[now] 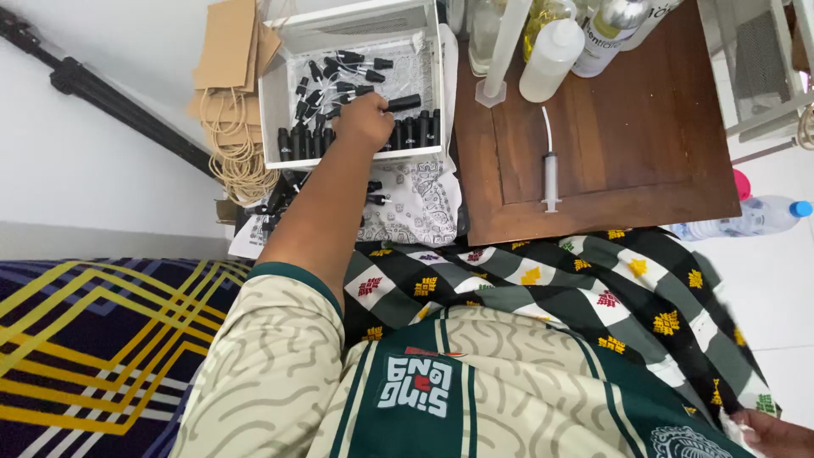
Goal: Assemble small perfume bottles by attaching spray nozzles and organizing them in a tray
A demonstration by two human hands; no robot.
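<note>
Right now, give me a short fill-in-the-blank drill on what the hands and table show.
1. The left hand reaches into the white ____, among small black bottles.
2. The syringe lies on the ____ wooden table.
3. The water bottle on the floor has a ____ cap.
4. The right hand shows at the lower ____ corner of the view.

Missing words: box; brown; blue; right
</note>
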